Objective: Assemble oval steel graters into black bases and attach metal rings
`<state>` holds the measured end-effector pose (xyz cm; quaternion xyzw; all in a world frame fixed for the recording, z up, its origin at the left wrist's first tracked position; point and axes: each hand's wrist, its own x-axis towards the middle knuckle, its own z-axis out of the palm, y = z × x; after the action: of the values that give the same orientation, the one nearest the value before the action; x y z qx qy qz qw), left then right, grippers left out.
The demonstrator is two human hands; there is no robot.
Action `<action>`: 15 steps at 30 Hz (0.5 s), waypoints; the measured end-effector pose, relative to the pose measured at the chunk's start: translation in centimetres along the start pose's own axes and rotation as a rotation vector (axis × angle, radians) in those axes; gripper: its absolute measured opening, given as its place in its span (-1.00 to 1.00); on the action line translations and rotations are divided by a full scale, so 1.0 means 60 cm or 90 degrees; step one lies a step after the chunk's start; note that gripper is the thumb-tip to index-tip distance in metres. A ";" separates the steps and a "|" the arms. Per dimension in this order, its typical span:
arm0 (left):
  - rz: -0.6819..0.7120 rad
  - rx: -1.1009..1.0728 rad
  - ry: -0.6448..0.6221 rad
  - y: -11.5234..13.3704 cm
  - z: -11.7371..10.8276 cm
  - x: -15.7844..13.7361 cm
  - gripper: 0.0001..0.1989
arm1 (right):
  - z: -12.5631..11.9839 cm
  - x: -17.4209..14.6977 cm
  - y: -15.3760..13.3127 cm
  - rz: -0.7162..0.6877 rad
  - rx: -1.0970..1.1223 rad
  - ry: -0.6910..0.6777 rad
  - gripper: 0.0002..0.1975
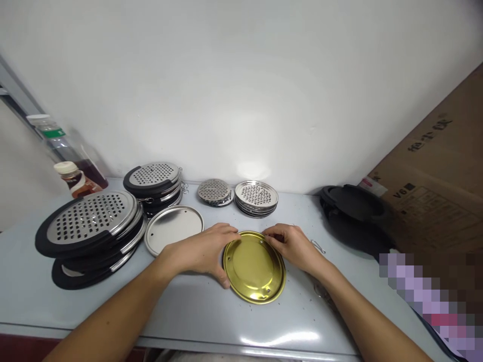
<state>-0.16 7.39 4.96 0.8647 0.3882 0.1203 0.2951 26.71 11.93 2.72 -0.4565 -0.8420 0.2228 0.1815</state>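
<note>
Head | one gold plate (254,264) is set on the worktop (196,311), right of one silver plate (175,226); two black-edged grater stacks (90,216), two smaller grater stacks (256,196), two bottles (62,138), one carton (445,151) are seen | "V6" is read on carton | gold plate's left rim is touched by left grip (206,250), spread wide; upper-right rim is pinched by right grip (294,245)

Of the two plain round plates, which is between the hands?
The gold plate, with the left hand and right hand at its rim; the silver plate lies farther left.

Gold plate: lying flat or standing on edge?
Roughly flat: the gold plate shows its round face upward, left hand and right hand at its rim.
</note>
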 end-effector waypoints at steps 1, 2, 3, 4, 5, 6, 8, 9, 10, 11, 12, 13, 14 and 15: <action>0.000 -0.004 0.001 0.000 0.001 0.000 -0.19 | 0.001 0.000 -0.001 0.002 -0.002 0.000 -0.75; 0.000 -0.007 0.001 0.001 0.000 0.000 -0.18 | 0.001 0.000 -0.001 0.005 -0.004 0.001 -0.75; -0.001 -0.011 -0.001 0.001 -0.001 0.000 -0.15 | 0.002 0.000 -0.002 0.006 -0.003 0.002 -0.75; -0.004 -0.016 -0.005 0.000 -0.002 -0.001 -0.12 | 0.002 0.000 -0.002 0.006 -0.001 0.004 -0.75; -0.012 -0.019 -0.004 -0.001 -0.003 -0.001 -0.08 | 0.002 0.000 -0.003 0.002 0.000 0.004 -0.75; -0.028 -0.015 0.012 -0.004 -0.004 0.000 -0.07 | 0.003 -0.001 -0.003 -0.004 0.001 0.003 -0.75; -0.087 0.026 0.099 -0.013 -0.005 0.005 -0.13 | 0.003 -0.001 -0.004 -0.015 -0.002 0.001 -0.74; -0.130 0.066 0.165 -0.019 -0.006 0.011 -0.19 | 0.004 -0.001 -0.004 -0.018 -0.004 -0.001 -0.74; -0.177 0.112 0.232 -0.027 -0.007 0.017 -0.25 | 0.004 -0.001 -0.004 -0.018 -0.006 -0.002 -0.74; -0.223 0.155 0.286 -0.035 -0.009 0.024 -0.28 | 0.005 -0.001 -0.003 -0.017 -0.006 -0.003 -0.74; -0.266 0.188 0.320 -0.044 -0.012 0.031 -0.29 | 0.005 -0.001 -0.003 -0.016 -0.004 -0.003 -0.74; -0.296 0.206 0.339 -0.052 -0.015 0.038 -0.28 | 0.006 -0.001 -0.002 -0.016 -0.002 -0.005 -0.74; -0.320 0.217 0.350 -0.060 -0.019 0.044 -0.28 | 0.006 -0.001 -0.001 -0.018 0.000 -0.007 -0.74; -0.336 0.222 0.358 -0.067 -0.023 0.048 -0.28 | 0.007 -0.001 0.000 -0.021 0.001 -0.010 -0.74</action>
<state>-1.26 12.23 3.57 0.7063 0.6761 0.2043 0.0480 26.55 11.81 2.37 -0.4410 -0.8504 0.2240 0.1792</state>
